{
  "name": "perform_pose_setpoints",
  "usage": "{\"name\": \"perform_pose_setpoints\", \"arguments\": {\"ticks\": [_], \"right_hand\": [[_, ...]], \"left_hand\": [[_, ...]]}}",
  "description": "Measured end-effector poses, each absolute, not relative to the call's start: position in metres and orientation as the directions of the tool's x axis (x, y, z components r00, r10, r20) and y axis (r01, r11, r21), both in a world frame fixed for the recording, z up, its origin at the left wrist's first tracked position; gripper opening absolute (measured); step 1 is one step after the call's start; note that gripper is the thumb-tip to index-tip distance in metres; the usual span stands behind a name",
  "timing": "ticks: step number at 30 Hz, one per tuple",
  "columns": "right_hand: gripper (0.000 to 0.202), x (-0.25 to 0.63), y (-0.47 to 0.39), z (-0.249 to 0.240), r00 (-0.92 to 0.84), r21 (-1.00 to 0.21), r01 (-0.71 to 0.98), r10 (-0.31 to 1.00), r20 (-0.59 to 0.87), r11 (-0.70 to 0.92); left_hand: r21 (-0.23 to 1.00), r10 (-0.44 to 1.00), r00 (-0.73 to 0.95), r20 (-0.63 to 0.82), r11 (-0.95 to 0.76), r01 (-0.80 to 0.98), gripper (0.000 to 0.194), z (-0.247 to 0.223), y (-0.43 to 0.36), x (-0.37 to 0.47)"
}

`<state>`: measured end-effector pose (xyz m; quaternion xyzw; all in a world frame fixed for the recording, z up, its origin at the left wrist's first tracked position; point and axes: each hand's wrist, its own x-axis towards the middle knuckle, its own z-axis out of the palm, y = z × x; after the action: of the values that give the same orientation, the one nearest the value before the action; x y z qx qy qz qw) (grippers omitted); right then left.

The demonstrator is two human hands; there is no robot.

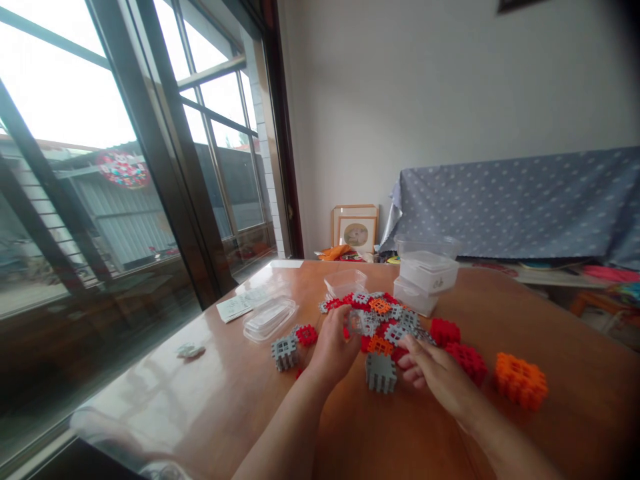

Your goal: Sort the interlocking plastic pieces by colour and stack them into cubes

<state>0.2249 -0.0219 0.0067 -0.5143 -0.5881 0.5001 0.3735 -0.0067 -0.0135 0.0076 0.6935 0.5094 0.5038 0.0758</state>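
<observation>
My left hand [336, 345] is closed on a blurred grey lattice piece [356, 323] at the left side of a loose pile. Red, grey and orange [381, 305] pieces make up this pile. At its right front edge is my right hand [423, 363], fingers loosely curled and apart from the thumb, with nothing visible between them. Between the hands stands a grey stack [381, 373]. Another grey stack [285, 353] and a red piece [307, 335] lie left of my left hand. Red stacks [466, 362] and an orange stack [521, 380] are at the right.
Clear plastic boxes [429, 272] stand behind the pile, beside an open clear container [345, 283]. Clear lids [271, 319], paper sheets [242, 304] and a small pale object [191, 351] lie on the left of the wooden table [225, 400]. Windows border the left side.
</observation>
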Motion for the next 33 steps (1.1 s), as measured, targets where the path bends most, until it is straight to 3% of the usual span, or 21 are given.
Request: {"name": "perform_pose_setpoints", "arguments": {"ticks": [9,19,24,33], "right_hand": [[0.075,0.224,-0.023,0.004,-0.189,-0.972,0.233,0.979,-0.07,-0.024],[0.073,0.223,-0.023,-0.001,-0.209,-0.976,0.218,0.977,-0.045,0.002],[0.075,0.225,-0.017,-0.005,-0.202,-0.967,0.256,0.977,-0.069,-0.015],[0.069,0.224,-0.019,-0.007,-0.239,-0.96,0.281,0.969,-0.06,0.01]], "left_hand": [[0.596,0.712,-0.11,0.693,-0.481,0.643,0.065,0.023,-0.025,-0.003],[0.506,0.671,-0.079,0.737,-0.47,0.723,0.059,0.035,-0.06,-0.012],[0.446,0.642,-0.145,0.753,-0.335,0.83,0.049,0.033,-0.071,-0.04],[0.547,0.614,-0.454,0.646,0.043,0.836,0.039,0.014,-0.093,-0.096]]}}
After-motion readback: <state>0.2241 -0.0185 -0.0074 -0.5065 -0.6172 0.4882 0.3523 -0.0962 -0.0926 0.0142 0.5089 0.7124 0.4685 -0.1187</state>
